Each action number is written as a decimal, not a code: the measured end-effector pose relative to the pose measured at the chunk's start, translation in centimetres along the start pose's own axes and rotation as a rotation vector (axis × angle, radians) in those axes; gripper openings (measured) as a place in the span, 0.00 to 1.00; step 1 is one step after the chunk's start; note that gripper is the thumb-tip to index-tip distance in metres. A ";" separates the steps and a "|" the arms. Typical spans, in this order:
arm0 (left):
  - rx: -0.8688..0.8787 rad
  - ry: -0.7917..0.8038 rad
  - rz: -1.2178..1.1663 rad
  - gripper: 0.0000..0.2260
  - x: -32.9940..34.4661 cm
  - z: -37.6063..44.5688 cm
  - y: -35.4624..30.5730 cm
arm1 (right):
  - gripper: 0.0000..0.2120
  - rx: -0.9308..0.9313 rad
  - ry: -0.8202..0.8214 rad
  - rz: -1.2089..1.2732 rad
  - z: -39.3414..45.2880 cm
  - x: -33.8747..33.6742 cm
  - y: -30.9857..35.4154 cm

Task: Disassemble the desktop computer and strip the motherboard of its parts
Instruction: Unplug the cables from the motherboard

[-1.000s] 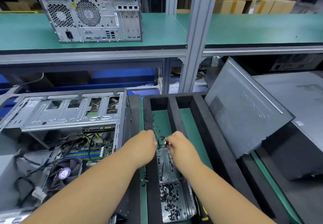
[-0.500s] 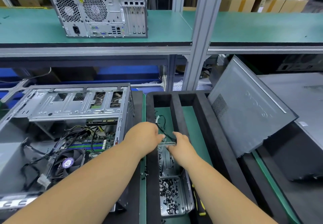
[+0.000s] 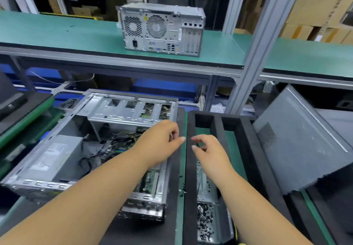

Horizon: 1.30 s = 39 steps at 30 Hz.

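Now both hands hover between open computer case (image 3: 80, 149) and black foam tray (image 3: 246, 139). Left hand (image 3: 160, 143) over case edge, fingers curled; something small and grey maybe pinched there, too blurry to tell. Right hand (image 3: 208, 151) over tray slot, fingers loosely bent, holding nothing. Case lies on side, so motherboard (image 3: 150, 179) inside is easy to reach; wires cover it. Metal box of screws (image 3: 205, 220) sits in tray, close by, so small bits don't get lost. Side panel (image 3: 298, 139) leans out of way.
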<state>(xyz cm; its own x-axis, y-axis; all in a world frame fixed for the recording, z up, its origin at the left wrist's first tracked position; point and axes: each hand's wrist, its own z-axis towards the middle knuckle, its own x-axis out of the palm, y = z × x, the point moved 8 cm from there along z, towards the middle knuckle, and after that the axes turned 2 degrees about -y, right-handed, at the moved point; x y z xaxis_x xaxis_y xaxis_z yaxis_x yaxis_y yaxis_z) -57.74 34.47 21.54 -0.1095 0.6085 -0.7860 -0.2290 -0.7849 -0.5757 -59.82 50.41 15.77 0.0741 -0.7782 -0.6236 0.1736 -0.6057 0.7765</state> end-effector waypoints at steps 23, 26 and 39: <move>-0.132 0.635 0.295 0.23 -6.3 -2.3 19.9 | 0.15 0.316 0.421 -0.585 4.0 18.2 8.1; -0.130 0.641 0.311 0.25 -5.9 -1.8 20.3 | 0.17 0.378 0.412 -0.565 5.2 19.1 7.1; -0.148 0.882 0.530 0.10 -0.3 2.0 21.7 | 0.19 0.169 0.256 -0.677 8.6 22.9 5.5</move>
<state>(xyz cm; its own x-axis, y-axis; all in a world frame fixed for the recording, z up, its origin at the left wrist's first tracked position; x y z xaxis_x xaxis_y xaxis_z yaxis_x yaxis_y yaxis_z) -64.65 17.50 9.72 0.5986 -0.0736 -0.7977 -0.2304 -0.9695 -0.0835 -65.59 27.85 6.53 0.2344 -0.1749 -0.9563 0.1105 -0.9725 0.2049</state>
